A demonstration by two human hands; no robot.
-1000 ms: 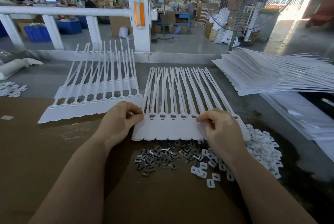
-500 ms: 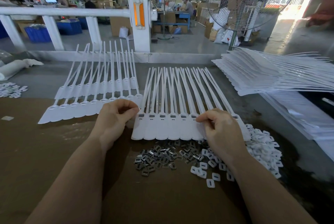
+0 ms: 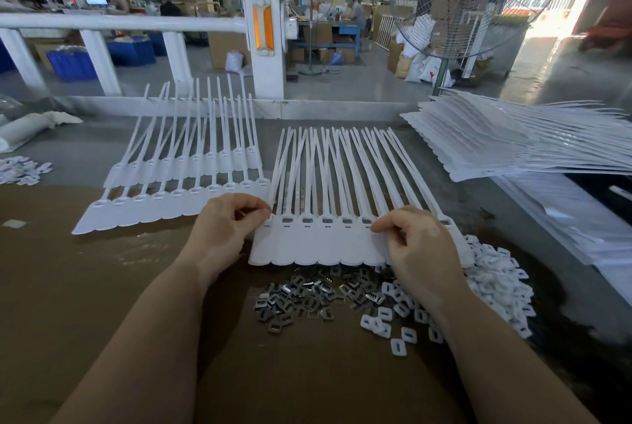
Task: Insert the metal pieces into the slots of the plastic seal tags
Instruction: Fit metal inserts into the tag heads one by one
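- My left hand (image 3: pixel 224 232) pinches the left end of the strip of seal tags (image 3: pixel 328 242); my right hand (image 3: pixel 415 245) pinches its right part
- I see the strip lying flat on the brown table (image 3: pixel 102 286); metal pieces (image 3: pixel 307 300) piled just below it; white caps (image 3: pixel 496 286) beside them

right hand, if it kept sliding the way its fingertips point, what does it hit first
The right hand points left along the row of seal tags it pinches. It would probably pass over their slots and first meet the left hand at the row's other end, though depth is unclear.
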